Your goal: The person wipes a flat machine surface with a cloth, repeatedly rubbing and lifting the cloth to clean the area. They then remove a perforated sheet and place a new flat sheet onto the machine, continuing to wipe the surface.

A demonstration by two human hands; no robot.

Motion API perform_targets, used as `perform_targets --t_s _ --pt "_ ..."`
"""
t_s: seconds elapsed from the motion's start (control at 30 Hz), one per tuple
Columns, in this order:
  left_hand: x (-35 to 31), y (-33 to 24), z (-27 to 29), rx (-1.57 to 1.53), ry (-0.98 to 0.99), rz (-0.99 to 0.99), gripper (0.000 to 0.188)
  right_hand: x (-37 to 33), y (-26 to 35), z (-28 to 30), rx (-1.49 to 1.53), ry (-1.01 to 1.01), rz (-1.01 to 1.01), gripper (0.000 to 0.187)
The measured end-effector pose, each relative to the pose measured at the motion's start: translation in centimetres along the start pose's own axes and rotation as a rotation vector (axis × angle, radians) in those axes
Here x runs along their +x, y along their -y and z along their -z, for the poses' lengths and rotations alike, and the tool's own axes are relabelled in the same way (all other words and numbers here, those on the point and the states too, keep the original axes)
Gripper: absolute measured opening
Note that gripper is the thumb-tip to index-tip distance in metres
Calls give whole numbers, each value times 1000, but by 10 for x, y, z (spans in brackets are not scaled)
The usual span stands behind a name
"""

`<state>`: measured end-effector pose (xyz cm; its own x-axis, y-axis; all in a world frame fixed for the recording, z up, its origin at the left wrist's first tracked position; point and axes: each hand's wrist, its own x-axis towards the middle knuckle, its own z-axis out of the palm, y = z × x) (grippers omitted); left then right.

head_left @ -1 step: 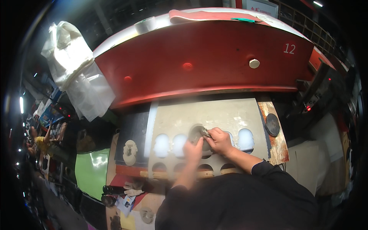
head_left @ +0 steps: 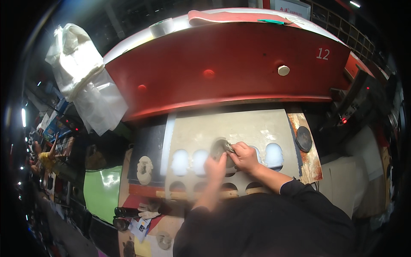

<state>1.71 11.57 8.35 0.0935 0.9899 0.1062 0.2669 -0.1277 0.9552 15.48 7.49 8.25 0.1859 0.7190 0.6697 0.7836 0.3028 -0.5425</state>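
Note:
Both hands meet over the middle of a beige sheet (head_left: 231, 122) punched with rows of rounded holes. My left hand (head_left: 215, 168), partly hazy, is closed on a dark grey rounded piece (head_left: 219, 147), its thumb pointing up along it. On the same piece's right side, my right hand (head_left: 245, 156) is closed with bent fingers, pinching near a small, lighter detail that I cannot make out. White-blue backing shows through several holes beside the hands. A beige cut piece or small stack (head_left: 144, 170) with slots lies left of the sheet.
A wide red machine beam (head_left: 239, 64) spans beyond the sheet. A dark oval block (head_left: 304, 139) lies on a worn board (head_left: 314, 165) at right. Clear plastic bags (head_left: 79, 64) hang at left, above a green surface (head_left: 102, 188). A glove (head_left: 147, 212) lies lower left.

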Motion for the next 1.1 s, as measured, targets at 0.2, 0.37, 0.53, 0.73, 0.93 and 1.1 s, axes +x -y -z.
perform_targets --t_s 0.2,0.37,0.53,0.73,0.93,1.1 --pt "11 19 -6 -17 4 54 41 -1 -11 -10 109 19 -99 20" --pt "13 26 -3 132 51 64 38 -4 -11 -12 42 129 -158 18" --pt "11 9 -3 465 -77 -135 30 -7 2 -21 -103 48 -24 20" --pt "17 10 -2 103 -81 -89 32 4 -6 -28 288 37 -280 16" --pt "18 11 11 -611 227 147 28 18 -18 -7 1077 307 -950 32" --pt "18 5 23 -622 363 184 32 20 -20 8 1242 525 -959 26"
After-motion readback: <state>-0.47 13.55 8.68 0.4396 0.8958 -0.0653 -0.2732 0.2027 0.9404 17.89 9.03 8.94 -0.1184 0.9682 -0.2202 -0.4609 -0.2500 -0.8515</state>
